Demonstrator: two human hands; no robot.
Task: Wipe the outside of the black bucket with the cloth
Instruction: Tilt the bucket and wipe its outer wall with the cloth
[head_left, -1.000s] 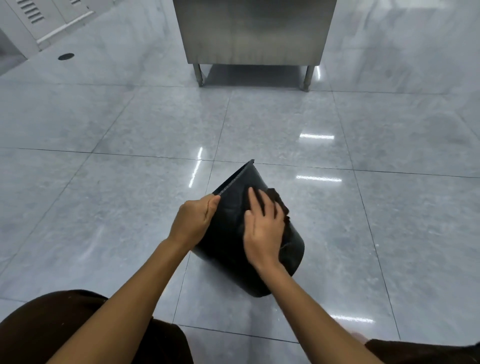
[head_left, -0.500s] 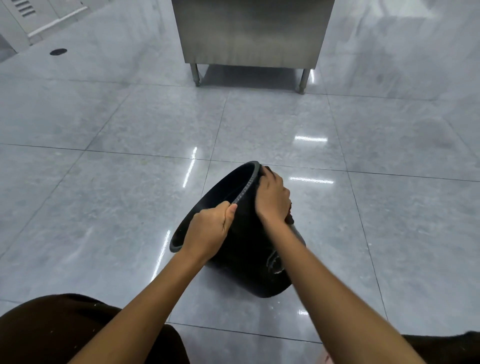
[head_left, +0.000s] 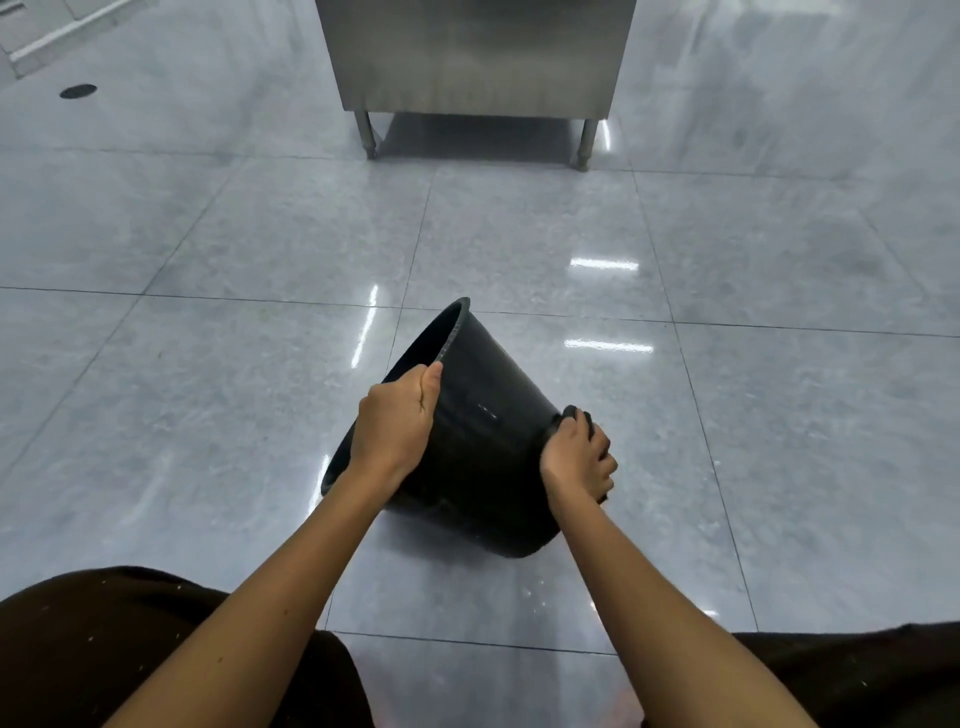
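The black bucket (head_left: 483, 415) lies tipped on its side on the grey tiled floor, mouth facing left and away, base toward the right. My left hand (head_left: 395, 421) grips the rim on the near side. My right hand (head_left: 579, 457) presses a dark cloth (head_left: 574, 414) against the bucket's wall close to the base; only a small dark fold of the cloth shows above my fingers, the rest is hidden under the hand.
A stainless steel cabinet (head_left: 475, 52) on short legs stands straight ahead on the floor. A round floor drain (head_left: 78, 91) sits far left. My knees in dark brown fabric (head_left: 104, 649) fill the lower corners.
My right hand with the cloth has slid from the bucket's rim down the wall to the base end. The bucket has rolled slightly under my left hand's grip.
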